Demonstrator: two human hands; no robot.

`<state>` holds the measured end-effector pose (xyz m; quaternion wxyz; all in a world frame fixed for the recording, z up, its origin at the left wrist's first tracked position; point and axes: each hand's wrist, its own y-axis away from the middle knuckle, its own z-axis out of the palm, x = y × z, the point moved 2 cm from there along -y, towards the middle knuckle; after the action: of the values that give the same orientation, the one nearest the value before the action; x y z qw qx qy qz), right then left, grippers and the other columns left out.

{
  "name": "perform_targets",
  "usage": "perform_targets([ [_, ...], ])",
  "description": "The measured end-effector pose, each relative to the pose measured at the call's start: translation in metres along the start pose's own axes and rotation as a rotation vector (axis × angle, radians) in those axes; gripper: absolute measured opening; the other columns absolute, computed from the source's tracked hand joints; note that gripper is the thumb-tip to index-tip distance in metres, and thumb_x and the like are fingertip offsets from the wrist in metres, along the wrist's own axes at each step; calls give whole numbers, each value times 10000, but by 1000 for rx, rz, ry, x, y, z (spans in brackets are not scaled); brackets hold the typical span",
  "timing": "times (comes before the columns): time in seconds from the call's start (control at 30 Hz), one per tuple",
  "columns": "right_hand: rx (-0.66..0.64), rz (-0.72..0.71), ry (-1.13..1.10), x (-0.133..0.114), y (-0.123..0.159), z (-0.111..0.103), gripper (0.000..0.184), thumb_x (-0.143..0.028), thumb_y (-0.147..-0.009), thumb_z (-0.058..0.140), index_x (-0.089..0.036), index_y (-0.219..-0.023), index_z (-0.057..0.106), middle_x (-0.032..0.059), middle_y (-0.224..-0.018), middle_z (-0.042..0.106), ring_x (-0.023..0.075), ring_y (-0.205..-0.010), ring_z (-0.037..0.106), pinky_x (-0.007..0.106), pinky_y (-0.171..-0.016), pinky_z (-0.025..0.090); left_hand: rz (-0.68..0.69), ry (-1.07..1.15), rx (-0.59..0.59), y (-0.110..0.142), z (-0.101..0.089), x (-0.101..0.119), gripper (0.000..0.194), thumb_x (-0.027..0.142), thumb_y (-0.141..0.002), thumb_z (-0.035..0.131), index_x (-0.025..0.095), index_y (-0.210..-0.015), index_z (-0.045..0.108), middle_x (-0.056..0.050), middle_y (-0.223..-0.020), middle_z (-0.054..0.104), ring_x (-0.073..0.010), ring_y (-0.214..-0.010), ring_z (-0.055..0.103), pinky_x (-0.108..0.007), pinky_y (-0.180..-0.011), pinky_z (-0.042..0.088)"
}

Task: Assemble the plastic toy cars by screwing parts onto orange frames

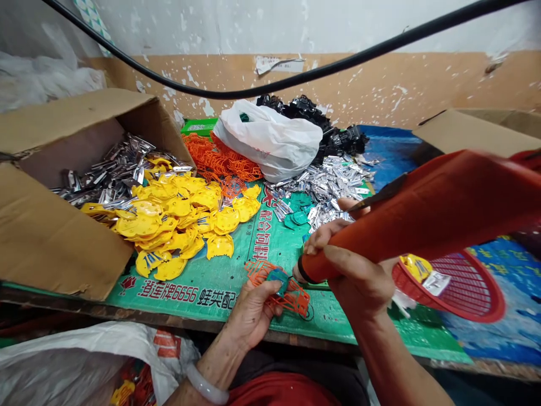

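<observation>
My left hand (pixel 256 310) is closed on an orange plastic lattice part (pixel 296 299), low over the front of the green sheet. Under its thumb a teal plastic piece (pixel 276 279) lies against the orange part. My right hand (pixel 359 276) is wrapped round a red electric screwdriver (pixel 393 220), held tilted with its tip down to the left. That tip is at the right edge of the teal piece; whether it touches a screw is too small to tell. Close by on the right is a red plastic basket (pixel 492 290) with yellow and silvery parts in it.
Yellow plastic parts (pixel 169 214) spill beside an open cardboard box (pixel 54 237) of shiny metallic parts. Behind are orange lattice parts (pixel 203 158), a white plastic bag (pixel 270 141), black parts (pixel 342 141) and silvery pieces (pixel 333 180). A black cable (pixel 253 92) hangs across above.
</observation>
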<state>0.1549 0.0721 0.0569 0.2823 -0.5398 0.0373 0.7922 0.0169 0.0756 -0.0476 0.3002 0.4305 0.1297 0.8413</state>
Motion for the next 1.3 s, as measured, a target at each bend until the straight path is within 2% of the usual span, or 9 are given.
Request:
perform_targets([
  [0.17,-50,9,-33,0,0,3,478,-176,-582,711,-215,-1044,596,-58,-612,611,145,-512,575,330,-544,487,19,-11,-30,1,0,0,269,189,-665,754,154,-910,648,16,-717,660,-93,-547,593,-154,-389,373],
  [0.37,-101,15,-81,5,4,0,450,-160,-598,714,-221,-1027,593,-60,-644,616,140,-551,585,319,-556,495,24,-7,-22,2,1,1,296,205,-616,785,136,-875,660,1,-698,680,-101,-521,604,-149,-364,377],
  [0.47,-127,10,-84,4,6,0,350,-153,-611,719,-216,-938,610,-52,-666,618,132,-577,586,311,-575,494,27,-11,-35,2,2,2,284,204,-612,789,121,-854,666,-2,-673,675,-92,-496,584,-145,-351,378],
  [0.6,-168,10,-85,-3,2,0,164,-157,-605,722,-196,-728,621,-38,-639,608,137,-578,586,314,-569,492,20,-31,-56,2,2,3,334,207,-640,790,126,-941,671,-15,-742,695,-108,-542,618,-154,-372,417],
  [0.67,-117,-25,-56,-7,-5,-4,141,-183,-585,737,-190,-674,628,-28,-633,611,147,-563,580,326,-553,492,13,-41,-45,2,2,3,333,217,-649,799,136,-945,670,-25,-791,706,-130,-596,650,-169,-404,450],
  [0.73,-4,-98,9,-8,-15,-12,146,-209,-572,751,-186,-672,647,-17,-646,622,153,-554,575,339,-549,494,3,-38,-22,3,0,2,316,227,-648,813,139,-916,670,-35,-821,710,-155,-662,674,-186,-440,477],
  [0.87,131,-216,178,1,-36,-31,125,-245,-612,755,-173,-645,658,-13,-643,617,141,-527,563,320,-520,484,-20,-19,-38,4,-1,2,309,216,-640,825,139,-900,677,-32,-808,700,-165,-701,670,-205,-473,486],
  [1.07,142,-191,267,25,-53,-39,148,-240,-604,772,-163,-660,659,-30,-577,609,134,-491,552,288,-489,460,-33,-33,-55,3,-1,1,310,213,-654,819,133,-915,673,-40,-818,700,-154,-670,644,-220,-483,489],
  [1.3,130,-196,271,31,-55,-36,135,-206,-573,776,-158,-609,655,-27,-570,619,123,-501,543,282,-509,453,-59,-65,-108,3,0,-1,271,222,-722,775,122,-949,667,-40,-815,693,-131,-656,627,-203,-471,496],
])
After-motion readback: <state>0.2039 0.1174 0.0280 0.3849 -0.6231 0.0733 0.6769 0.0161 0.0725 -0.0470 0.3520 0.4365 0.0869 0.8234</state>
